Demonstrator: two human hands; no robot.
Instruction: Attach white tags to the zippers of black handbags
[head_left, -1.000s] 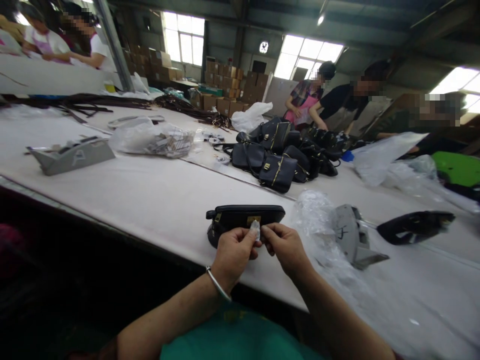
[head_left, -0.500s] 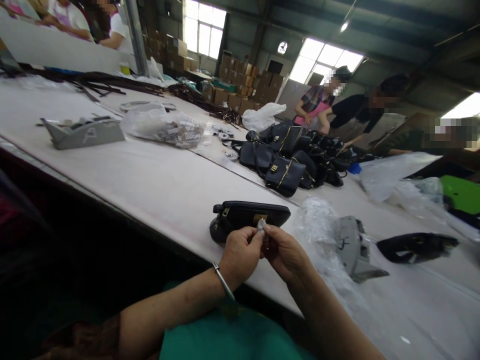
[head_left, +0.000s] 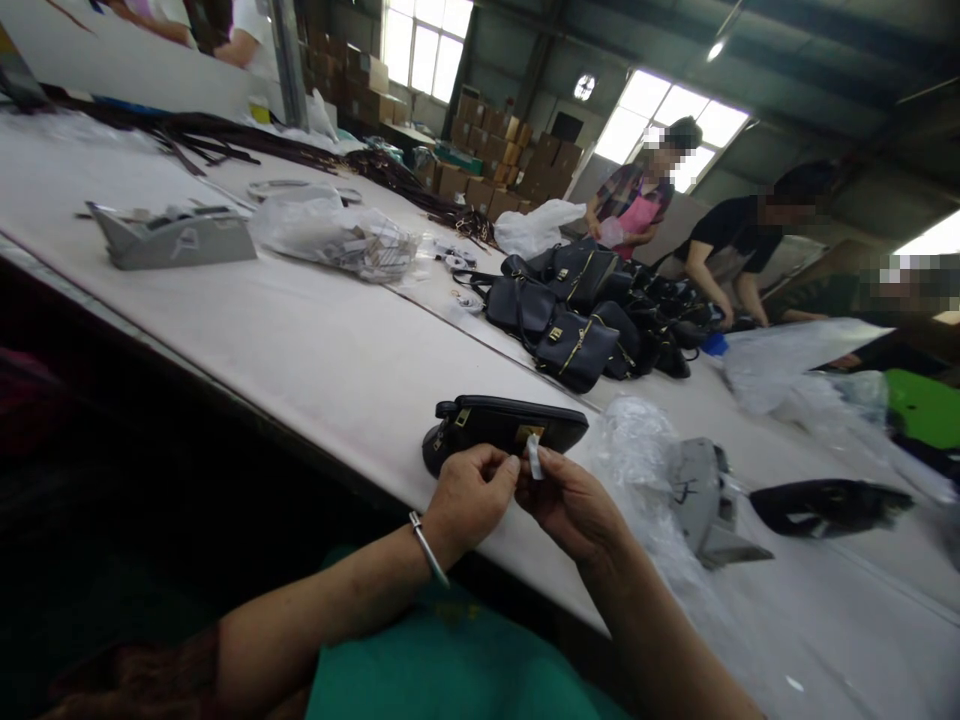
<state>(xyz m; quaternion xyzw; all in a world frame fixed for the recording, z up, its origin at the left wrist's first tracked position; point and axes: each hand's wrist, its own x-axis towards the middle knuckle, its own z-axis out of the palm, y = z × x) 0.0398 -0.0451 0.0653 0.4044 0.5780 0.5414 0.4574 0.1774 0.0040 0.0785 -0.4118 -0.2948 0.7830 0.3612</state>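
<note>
A small black handbag (head_left: 487, 422) lies on its side at the table's near edge, a gold-coloured metal plate (head_left: 529, 434) on its face. Right in front of it, my right hand (head_left: 574, 505) pinches a small whitish strip (head_left: 534, 458) between thumb and fingers. The strip stands up, partly covering the plate from view; whether it touches the plate I cannot tell. My left hand (head_left: 472, 500) is closed beside it, thumb against the fingers near the bag's lower edge. Whatever those left fingertips hold, if anything, is hidden.
Grey tape dispensers stand at right (head_left: 709, 500) and far left (head_left: 180, 238). Crumpled clear plastic (head_left: 637, 450) lies right of the bag. A pile of black bags (head_left: 577, 345) sits across the table, co-workers behind it. Another black item (head_left: 829, 505) lies at right.
My hands have drawn slightly apart, and the whitish strip now shows upright in my right fingers. The view has shifted a little. Across the table, a co-worker's arms have moved over the bags.
</note>
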